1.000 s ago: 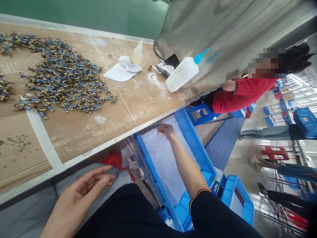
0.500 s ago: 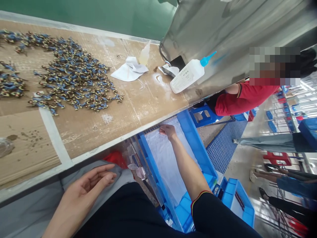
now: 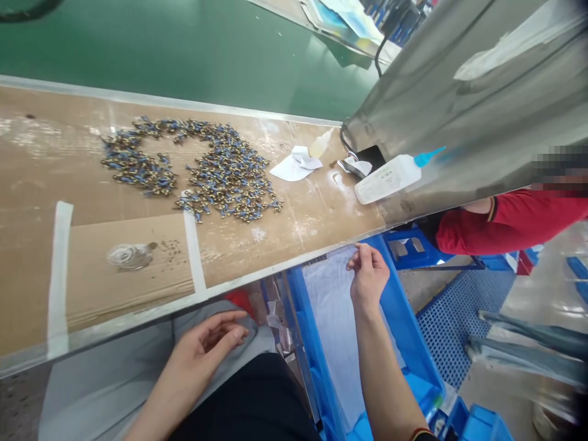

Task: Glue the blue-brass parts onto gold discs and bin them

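My right hand (image 3: 369, 277) is raised over a blue crate (image 3: 404, 318) beside the table, fingers pinched on the thin clear plastic liner (image 3: 333, 306) that lines the crate. My left hand (image 3: 209, 346) rests on my grey-clad lap below the table edge, fingers loosely spread and holding nothing. On the brown table (image 3: 298, 226) lies a pile of several small blue-and-brass parts (image 3: 220, 177).
A white squeeze bottle with a blue nozzle (image 3: 390, 176) lies by a tilted metal housing (image 3: 459, 104). White paper scraps (image 3: 294, 166) and a small clear dropper bottle (image 3: 320, 146) sit nearby. A clear bag (image 3: 128, 255) lies on cardboard. A person in a red sleeve (image 3: 505, 223) sits at right.
The view has swung left and up. My right hand has lifted out of the crate, pinching the plastic liner upward. My left hand stays on my lap.
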